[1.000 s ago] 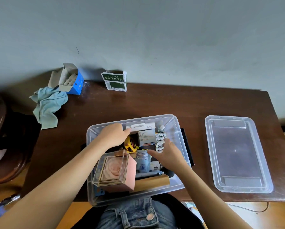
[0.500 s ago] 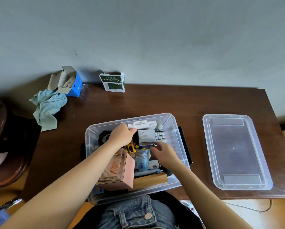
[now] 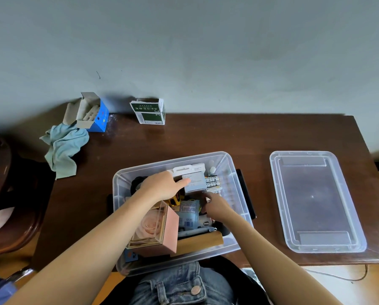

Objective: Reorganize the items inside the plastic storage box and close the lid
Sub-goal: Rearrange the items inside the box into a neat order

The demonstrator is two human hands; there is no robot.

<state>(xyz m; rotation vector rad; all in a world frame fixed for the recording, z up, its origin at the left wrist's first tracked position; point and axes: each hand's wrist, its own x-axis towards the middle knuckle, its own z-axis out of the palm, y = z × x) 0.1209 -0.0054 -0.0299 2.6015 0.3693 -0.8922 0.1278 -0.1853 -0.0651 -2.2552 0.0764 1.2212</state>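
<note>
Grey wall behind, dark wooden bench [image 3: 206, 139] in front of us, and the clear plastic storage box [image 3: 230, 164] sits at its near edge, partly over our lap. Our left hand [image 3: 162, 188] is down inside it, fingers pressed against a white-and-grey card package [image 3: 194, 181] standing at the far wall; we can't tell if that grip is really clamped or just pushing. Our right hand [image 3: 217, 206] is also in the box, fingers curled down among the items, grip hidden, so we can't tell what it has. Between the two hands lie a yellow tape measure [image 3: 175, 200] and a blue packet [image 3: 188, 213]. Just past the right hand's fingertips are some white printed tubes [image 3: 212, 183]. Under the left forearm stands a pink box with a rose [image 3: 155, 230], beside a wooden piece [image 3: 197, 241]. Well off to the right of the right hand, the lid [image 3: 314, 201] lies flat on the bench. Far beyond the left hand: a teal cloth [image 3: 63, 148], an open blue carton [image 3: 89, 113], a green-and-white carton [image 3: 149, 111].
</note>
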